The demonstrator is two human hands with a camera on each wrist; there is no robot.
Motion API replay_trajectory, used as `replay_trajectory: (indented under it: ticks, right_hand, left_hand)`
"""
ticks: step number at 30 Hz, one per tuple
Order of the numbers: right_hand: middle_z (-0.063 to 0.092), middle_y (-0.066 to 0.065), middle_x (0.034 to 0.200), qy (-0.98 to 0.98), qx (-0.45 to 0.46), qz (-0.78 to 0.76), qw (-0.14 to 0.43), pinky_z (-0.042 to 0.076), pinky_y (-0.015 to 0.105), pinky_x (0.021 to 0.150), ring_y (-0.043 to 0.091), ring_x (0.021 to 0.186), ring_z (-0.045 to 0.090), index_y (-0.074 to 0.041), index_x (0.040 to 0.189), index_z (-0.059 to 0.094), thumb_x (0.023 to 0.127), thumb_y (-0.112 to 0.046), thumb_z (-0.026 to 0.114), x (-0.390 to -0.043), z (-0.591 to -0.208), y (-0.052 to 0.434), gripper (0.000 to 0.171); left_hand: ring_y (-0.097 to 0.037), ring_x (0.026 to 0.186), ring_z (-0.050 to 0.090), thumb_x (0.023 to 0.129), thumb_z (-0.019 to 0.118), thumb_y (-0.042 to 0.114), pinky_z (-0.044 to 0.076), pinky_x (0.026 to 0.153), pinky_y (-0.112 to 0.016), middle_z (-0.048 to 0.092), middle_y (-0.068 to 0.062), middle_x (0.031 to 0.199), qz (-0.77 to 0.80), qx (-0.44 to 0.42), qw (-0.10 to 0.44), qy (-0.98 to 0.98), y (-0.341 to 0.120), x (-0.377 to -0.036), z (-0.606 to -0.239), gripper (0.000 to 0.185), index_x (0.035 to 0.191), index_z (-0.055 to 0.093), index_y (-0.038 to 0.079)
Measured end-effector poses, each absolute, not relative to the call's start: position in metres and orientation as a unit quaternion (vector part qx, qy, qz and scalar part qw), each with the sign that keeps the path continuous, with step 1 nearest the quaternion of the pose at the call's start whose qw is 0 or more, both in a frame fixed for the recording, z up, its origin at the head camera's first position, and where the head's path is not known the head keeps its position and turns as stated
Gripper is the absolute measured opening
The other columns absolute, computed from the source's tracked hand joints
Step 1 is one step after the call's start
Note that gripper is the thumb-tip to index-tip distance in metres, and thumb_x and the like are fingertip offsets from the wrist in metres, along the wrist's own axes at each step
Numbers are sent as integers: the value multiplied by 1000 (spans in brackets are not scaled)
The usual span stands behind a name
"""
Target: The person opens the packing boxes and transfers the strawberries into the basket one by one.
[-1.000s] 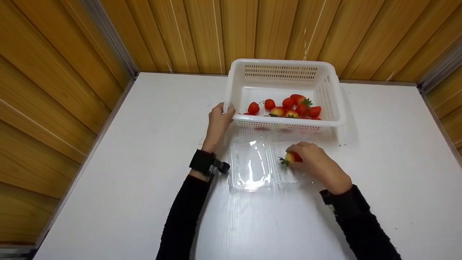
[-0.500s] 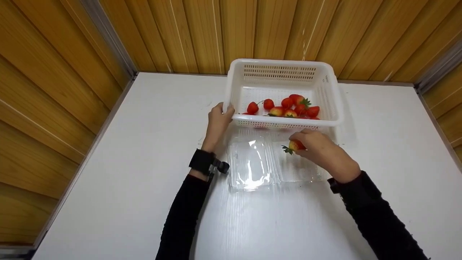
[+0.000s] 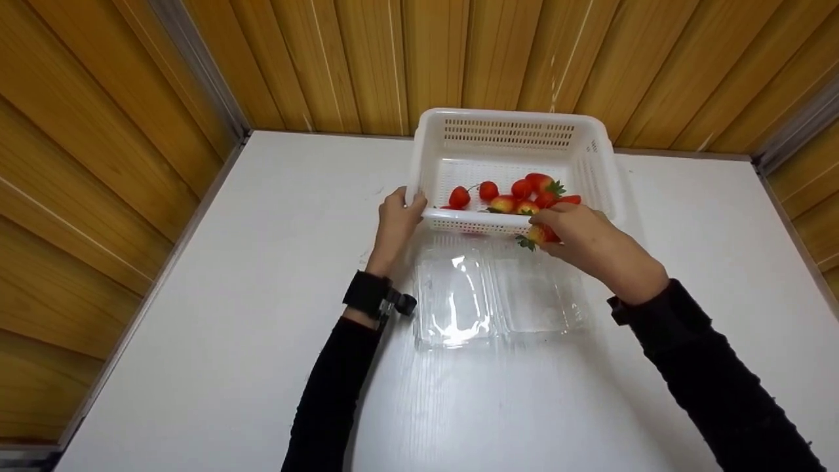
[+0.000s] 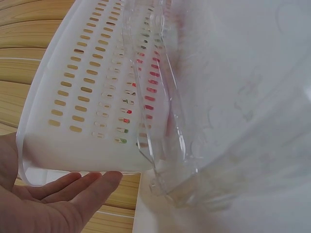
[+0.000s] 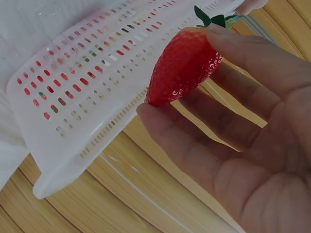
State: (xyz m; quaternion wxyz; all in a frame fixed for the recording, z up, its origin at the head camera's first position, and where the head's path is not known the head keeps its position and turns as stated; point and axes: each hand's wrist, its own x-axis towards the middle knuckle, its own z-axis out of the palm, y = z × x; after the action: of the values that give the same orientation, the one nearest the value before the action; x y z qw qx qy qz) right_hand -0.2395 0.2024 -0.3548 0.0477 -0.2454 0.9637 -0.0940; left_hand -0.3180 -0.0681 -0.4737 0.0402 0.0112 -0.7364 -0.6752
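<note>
A white plastic basket [image 3: 514, 118] stands at the back, holding several red strawberries and smaller round red fruits. My left hand [image 3: 397, 219] grips its front left corner; in the left wrist view the fingers [image 4: 92, 194] lie along the basket wall. At the front rim, toward the right, my right hand [image 3: 593, 246] pinches a strawberry [image 5: 182, 65] between thumb and fingers. Its green leaves point left in the head view. Nearer to me, a clear plastic clamshell box [image 3: 459, 298] lies opened flat on the table.
The white table [image 3: 262, 262] reaches out on both sides of the basket. Yellow wood-grain panels [image 3: 328, 65] wall it in at the back and sides, with the basket close to the back one.
My right hand has carried the strawberry from above the right half of the clamshell box, away from me, up to the basket's front rim. The left hand keeps its grip.
</note>
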Motion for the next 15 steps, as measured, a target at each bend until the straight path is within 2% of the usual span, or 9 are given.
replay_trajectory:
  ticks: [5, 8, 11, 15]
  right_hand:
    - [63, 17, 102, 963, -249, -101, 23, 52, 51, 78, 34, 93, 58, -2, 112, 64, 79, -5, 72, -249, -349, 208, 34]
    - [63, 16, 99, 962, -247, -113, 11, 53, 48, 77, 32, 91, 59, -3, 110, 65, 79, -5, 72, -260, -349, 212, 32]
    - [64, 14, 93, 962, -243, -120, 16, 52, 43, 74, 29, 85, 58, -3, 107, 66, 80, -5, 71, -273, -349, 217, 27]
    - [66, 14, 95, 966, -226, -122, 40, 51, 40, 76, 26, 83, 57, -2, 109, 66, 82, -6, 70, -291, -352, 219, 28]
  left_hand:
    - [-12, 85, 55, 91, 53, 22, 53, 75, -27, 60, -8, 94, -647, 17, 52, -760, -68, -318, -472, 22, 95, 60, 1]
    - [-12, 84, 54, 90, 54, 21, 52, 74, -26, 60, -6, 92, -646, 20, 54, -761, -68, -319, -471, 23, 97, 61, 1]
    - [-14, 84, 54, 90, 55, 21, 50, 72, -26, 61, -6, 93, -647, 21, 55, -761, -67, -318, -471, 24, 100, 62, 1]
    - [-14, 83, 54, 90, 56, 22, 50, 71, -26, 61, -7, 93, -643, 25, 59, -763, -67, -318, -472, 24, 98, 63, 1]
